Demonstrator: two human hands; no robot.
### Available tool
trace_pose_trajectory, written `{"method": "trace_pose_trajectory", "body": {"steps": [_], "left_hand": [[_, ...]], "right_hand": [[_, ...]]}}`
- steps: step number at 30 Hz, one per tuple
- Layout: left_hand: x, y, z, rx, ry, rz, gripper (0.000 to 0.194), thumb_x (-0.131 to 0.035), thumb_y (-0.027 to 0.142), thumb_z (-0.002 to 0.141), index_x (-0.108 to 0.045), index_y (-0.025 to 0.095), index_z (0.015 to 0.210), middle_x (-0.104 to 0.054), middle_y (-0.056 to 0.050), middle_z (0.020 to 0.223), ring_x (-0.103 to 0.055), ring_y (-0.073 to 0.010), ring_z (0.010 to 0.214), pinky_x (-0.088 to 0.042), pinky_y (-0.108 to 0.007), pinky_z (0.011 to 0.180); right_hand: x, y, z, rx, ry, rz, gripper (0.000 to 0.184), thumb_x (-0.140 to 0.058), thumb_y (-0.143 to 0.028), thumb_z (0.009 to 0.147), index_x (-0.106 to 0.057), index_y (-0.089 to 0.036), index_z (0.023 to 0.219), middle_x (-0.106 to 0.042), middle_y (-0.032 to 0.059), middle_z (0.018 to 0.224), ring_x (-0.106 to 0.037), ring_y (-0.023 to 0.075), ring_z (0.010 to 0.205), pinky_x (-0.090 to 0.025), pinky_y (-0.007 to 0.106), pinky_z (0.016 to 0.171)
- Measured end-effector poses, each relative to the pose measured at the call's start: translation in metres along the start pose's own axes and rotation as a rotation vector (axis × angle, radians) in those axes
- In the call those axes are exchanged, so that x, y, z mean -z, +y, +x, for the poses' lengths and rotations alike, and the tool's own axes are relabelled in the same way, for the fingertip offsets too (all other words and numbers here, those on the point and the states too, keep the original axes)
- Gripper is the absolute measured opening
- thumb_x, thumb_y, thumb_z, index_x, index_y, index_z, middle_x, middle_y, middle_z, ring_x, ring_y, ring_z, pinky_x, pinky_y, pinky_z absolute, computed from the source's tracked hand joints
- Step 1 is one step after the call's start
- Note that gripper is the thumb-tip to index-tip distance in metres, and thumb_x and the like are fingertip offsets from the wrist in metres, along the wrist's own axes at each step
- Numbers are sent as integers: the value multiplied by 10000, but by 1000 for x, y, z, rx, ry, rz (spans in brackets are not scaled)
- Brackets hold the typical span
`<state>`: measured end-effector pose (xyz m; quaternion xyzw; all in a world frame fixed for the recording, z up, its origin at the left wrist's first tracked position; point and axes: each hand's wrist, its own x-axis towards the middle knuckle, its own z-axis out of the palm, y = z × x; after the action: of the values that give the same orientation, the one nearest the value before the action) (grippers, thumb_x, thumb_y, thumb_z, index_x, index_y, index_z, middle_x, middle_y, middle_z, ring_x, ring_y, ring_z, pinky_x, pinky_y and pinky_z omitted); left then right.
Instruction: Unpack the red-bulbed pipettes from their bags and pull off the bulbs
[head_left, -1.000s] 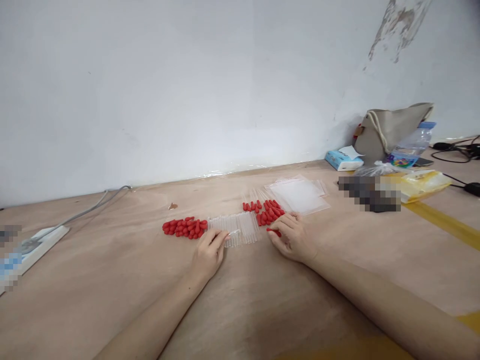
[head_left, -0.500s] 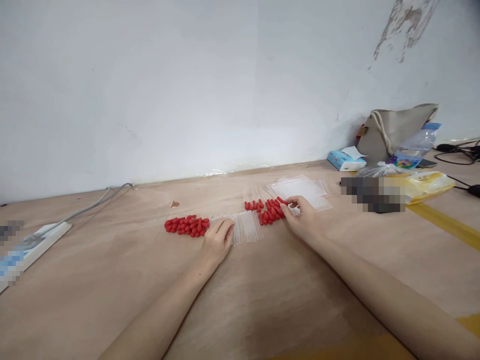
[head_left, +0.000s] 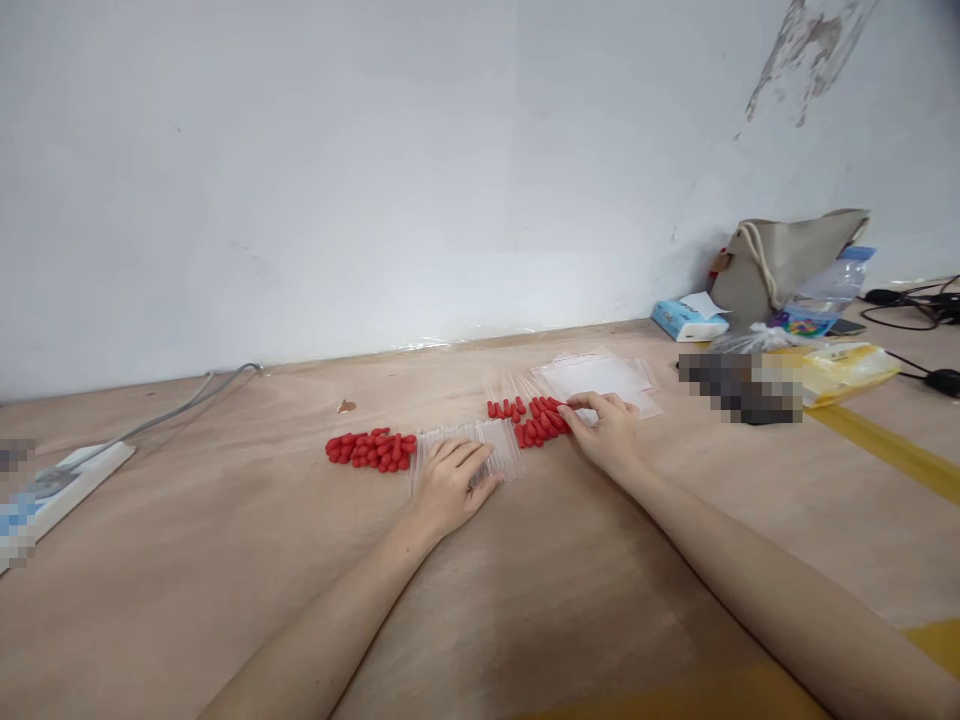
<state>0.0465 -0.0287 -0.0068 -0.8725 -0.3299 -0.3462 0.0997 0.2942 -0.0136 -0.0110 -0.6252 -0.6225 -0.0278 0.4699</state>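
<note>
My left hand (head_left: 450, 485) lies flat with fingers spread on a row of clear plastic tubes (head_left: 499, 447) in the middle of the wooden table. Left of the tubes sits a pile of red caps (head_left: 370, 451). A second pile of red caps (head_left: 534, 421) lies right of the tubes. My right hand (head_left: 609, 432) rests at that pile's right edge, fingers curled and touching the caps; whether it holds one I cannot make out. Small clear plastic bags (head_left: 600, 378) lie just behind my right hand.
A power strip (head_left: 64, 482) with a grey cable sits at the far left. At the back right stand a tissue pack (head_left: 686, 318), a beige drawstring bag (head_left: 787, 262), a plastic bottle (head_left: 825, 290), a yellow packet (head_left: 851, 365) and black cables (head_left: 919, 305). A white wall rises behind the table.
My right hand carried a red cap from near the tubes back to the right pile. My left hand shifted right and flattened onto the tubes.
</note>
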Motion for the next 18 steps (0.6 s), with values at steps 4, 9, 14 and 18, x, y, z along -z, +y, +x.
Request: {"method": "trace_pose_trajectory", "body": {"steps": [4,9,14,18], "left_hand": [[2,1,0,16,-8,-11,273,-559,361,781,-604,202,998,-663,-42,927,-559,-203,893,-399,-375,833],[5,1,-1,45,-24,-13,285,-572,371,763,-611,208,994,-657,-41,951,-540,-207,931,-369,-386,876],[8,-1,-4,68,-14,-12,331,-584,410,741,-613,214,1007,-624,-65,1018,-518,-227,977,-353,-417,902],[11,-2,-9,83,-18,-20,328,-576,399,750,-606,213,1019,-611,-79,1027,-514,-231,982,-364,-428,894]], "right_hand": [[-1,1,0,-34,-59,-39,194,-512,-404,768,-620,-242,770,-672,3,811,-536,200,828,-226,390,826],[-1,2,0,-46,-120,-81,242,-459,-412,792,-626,-240,764,-667,16,798,-534,214,869,-217,401,841],[0,4,1,-106,-50,-50,252,-439,-406,794,-616,-229,825,-660,20,839,-534,192,820,-219,397,857],[4,-1,10,-120,-64,-67,256,-434,-399,786,-620,-223,787,-644,18,757,-518,186,805,-237,377,827]]}}
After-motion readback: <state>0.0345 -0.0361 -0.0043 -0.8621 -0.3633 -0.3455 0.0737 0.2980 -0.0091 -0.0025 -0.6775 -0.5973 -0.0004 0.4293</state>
